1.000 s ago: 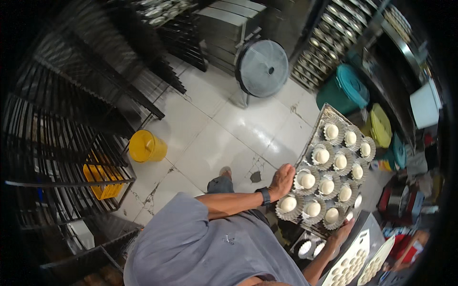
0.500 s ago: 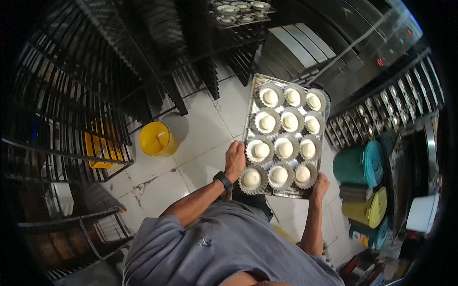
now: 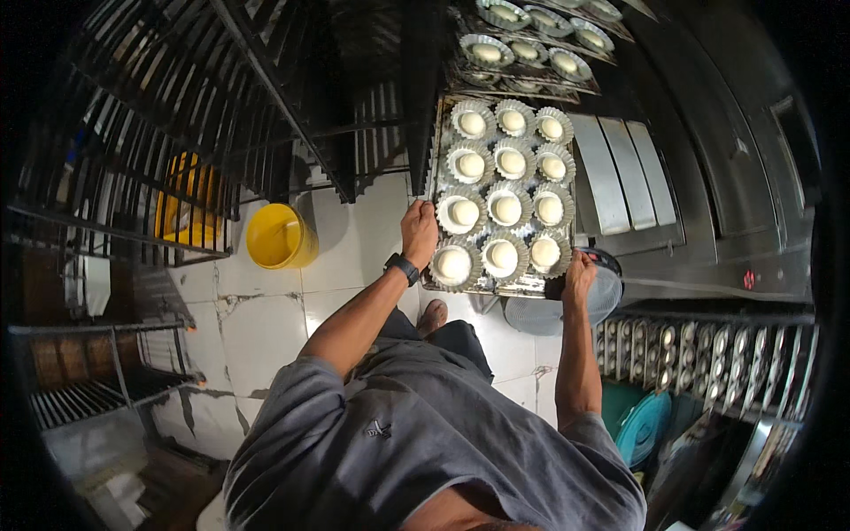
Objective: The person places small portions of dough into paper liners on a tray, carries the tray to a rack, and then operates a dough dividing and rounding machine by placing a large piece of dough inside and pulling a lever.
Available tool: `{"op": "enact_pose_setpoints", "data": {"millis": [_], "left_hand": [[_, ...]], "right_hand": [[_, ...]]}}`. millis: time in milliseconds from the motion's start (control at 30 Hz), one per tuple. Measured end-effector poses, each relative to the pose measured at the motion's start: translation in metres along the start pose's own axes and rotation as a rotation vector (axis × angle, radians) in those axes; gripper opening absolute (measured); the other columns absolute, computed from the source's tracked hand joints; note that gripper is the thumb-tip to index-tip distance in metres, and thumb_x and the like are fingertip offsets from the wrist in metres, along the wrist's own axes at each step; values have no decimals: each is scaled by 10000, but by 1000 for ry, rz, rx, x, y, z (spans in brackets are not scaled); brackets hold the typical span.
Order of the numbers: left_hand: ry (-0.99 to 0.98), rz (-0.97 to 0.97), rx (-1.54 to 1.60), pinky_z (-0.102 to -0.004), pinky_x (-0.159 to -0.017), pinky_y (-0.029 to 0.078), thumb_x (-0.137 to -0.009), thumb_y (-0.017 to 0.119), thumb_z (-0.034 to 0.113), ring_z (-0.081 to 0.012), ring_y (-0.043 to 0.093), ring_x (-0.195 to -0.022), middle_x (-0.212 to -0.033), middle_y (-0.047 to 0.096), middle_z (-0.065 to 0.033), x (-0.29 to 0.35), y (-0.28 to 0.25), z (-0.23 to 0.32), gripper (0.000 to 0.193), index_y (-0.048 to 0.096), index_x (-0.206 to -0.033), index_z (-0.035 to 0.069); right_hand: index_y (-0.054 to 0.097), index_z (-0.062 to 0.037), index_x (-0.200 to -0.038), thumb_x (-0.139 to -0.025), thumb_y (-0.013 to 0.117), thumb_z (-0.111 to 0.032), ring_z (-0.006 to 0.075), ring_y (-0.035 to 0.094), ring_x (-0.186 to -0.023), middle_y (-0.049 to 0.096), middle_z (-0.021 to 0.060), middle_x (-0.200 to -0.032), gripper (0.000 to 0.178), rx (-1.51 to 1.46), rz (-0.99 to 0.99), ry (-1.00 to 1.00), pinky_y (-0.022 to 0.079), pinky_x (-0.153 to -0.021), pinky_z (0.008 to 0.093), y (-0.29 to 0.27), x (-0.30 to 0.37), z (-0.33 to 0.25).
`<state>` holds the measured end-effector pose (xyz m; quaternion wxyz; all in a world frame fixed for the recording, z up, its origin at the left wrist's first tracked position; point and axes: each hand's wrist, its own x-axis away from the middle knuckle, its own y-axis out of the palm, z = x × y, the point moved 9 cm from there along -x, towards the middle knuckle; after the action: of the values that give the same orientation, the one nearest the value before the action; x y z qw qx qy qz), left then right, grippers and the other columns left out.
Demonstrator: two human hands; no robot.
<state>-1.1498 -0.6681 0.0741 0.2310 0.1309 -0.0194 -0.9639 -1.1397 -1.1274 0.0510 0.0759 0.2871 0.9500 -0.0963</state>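
Between my hands I hold a metal baking tray, stretched out in front of me. Fluted tins fill it in rows, each with a pale round dough ball inside. My left hand, with a dark watch above it, grips the near left edge of the tray. At the near right corner my right hand is closed on the rim. The far end of the tray lies close to a black rack, just below stacked trays of similar tins. Whether it touches the rack I cannot tell.
Black slatted racks stand ahead and left. A yellow bucket sits on the tiled floor, left. Steel equipment stands right, with a round grey fan-like guard below. Rows of tins and a teal lid are nearer.
My body has turned to the right, and the tray has moved forward, closer to the rack with the stacked trays. Both hands keep hold of it.
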Motion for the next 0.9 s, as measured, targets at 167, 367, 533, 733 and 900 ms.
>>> {"op": "enact_pose_setpoints", "data": {"millis": [167,367,533,733,900], "left_hand": [[-102,30,7,-431,-737,447,-1014,476,239,-321,555,-749,-794,577,-194,-11,1,-1,315,555,-877,-33],[-181,-34,156,-472,-771,451,-1026,459,261,-400,569,-814,-885,598,-232,0,10,-3,313,564,-953,-24],[-64,-33,62,-476,-797,466,-1062,453,255,-396,590,-844,-910,606,-213,11,0,5,271,538,-1059,-2],[143,-177,144,-269,-908,470,-1093,462,374,-182,509,-1152,-1254,567,-79,64,-13,-21,425,507,-1347,36],[-592,-390,680,-343,-768,637,-1045,464,550,-245,630,-1104,-1409,492,-126,114,7,6,680,387,-1505,55]], "right_hand": [[696,75,-920,-971,641,-255,146,498,-715,617,50,-790,338,78,13,-35,434,-677,346,9,-17,-18],[712,61,-1059,-953,702,-341,180,555,-768,664,77,-865,416,143,-144,14,455,-711,354,4,-62,-39],[721,57,-1131,-987,652,-307,177,589,-791,689,79,-884,397,296,-181,-98,477,-703,356,12,-55,-83],[709,61,-1154,-999,610,-272,178,647,-831,725,89,-970,381,236,-344,48,521,-749,329,36,-59,-113],[702,73,-1174,-1026,588,-243,158,623,-816,723,81,-981,367,219,-375,-1,503,-735,309,33,-57,-120]]}}
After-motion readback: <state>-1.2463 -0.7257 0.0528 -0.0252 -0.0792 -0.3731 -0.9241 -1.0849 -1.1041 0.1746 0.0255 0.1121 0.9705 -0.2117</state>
